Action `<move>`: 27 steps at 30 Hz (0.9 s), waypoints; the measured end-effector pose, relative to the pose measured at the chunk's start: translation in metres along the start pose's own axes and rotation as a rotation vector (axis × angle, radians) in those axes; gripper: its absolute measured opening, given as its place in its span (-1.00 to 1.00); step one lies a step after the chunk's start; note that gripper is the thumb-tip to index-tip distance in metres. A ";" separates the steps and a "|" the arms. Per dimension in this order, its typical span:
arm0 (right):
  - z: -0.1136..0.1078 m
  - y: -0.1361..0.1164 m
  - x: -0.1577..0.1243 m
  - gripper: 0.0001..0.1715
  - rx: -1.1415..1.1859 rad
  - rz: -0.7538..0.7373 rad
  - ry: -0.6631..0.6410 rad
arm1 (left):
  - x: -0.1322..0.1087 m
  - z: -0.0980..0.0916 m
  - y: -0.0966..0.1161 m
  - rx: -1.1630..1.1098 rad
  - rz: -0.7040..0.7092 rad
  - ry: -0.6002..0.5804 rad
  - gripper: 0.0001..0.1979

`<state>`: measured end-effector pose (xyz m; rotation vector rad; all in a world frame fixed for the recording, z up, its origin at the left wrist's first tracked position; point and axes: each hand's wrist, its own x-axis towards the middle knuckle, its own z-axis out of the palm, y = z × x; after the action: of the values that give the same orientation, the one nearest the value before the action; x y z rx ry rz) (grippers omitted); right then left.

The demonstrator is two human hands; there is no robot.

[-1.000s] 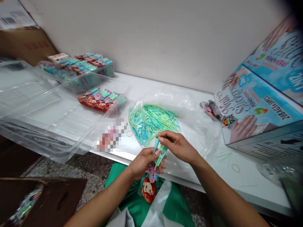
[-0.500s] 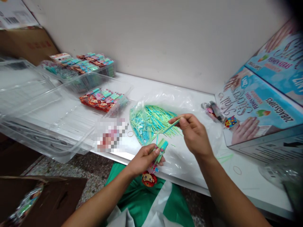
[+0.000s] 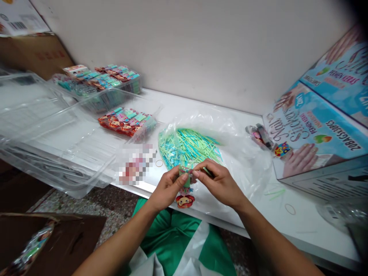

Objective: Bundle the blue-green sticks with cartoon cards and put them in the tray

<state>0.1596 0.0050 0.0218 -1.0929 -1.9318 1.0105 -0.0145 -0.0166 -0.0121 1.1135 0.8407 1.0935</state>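
Note:
My left hand (image 3: 168, 189) is closed around a small packet of green sticks (image 3: 185, 180), held upright over the table's front edge. Below the fingers hangs its cartoon doll figure (image 3: 185, 201) with red hair. My right hand (image 3: 220, 184) meets the packet from the right, thumb and forefinger pinched at its upper part. A thin green stick (image 3: 207, 171) shows between the right fingers; its far end is hidden. Just behind both hands, a clear plastic bag (image 3: 244, 153) lies spread out with a heap of loose green and blue sticks (image 3: 195, 145) on it.
A clear plastic tray (image 3: 83, 184) at left overhangs the table edge; doll packets (image 3: 126, 122) lie by it. Another tub (image 3: 138, 86) is full of packets. Nail sticker boxes (image 3: 322, 142) stand at right. Rubber bands (image 3: 290, 209) lie on the white table (image 3: 310, 226).
My right hand has come down and left from above the stick heap to the packet, bringing its sticks. My left hand has raised the packet slightly and turned it more upright.

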 end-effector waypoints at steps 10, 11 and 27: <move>-0.015 -0.001 0.001 -0.95 0.163 -0.136 0.178 | 0.000 -0.001 0.001 -0.114 -0.040 -0.047 -0.51; -0.015 0.000 0.001 -0.96 0.183 -0.124 0.189 | 0.000 -0.001 0.000 -0.122 -0.030 -0.057 -0.52; -0.028 0.014 0.008 -0.81 0.157 0.120 0.332 | 0.025 -0.097 0.103 0.391 0.369 0.473 -0.50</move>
<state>0.1851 0.0254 0.0243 -1.2115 -1.5138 0.9580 -0.1229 0.0402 0.0623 1.3947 1.2938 1.5819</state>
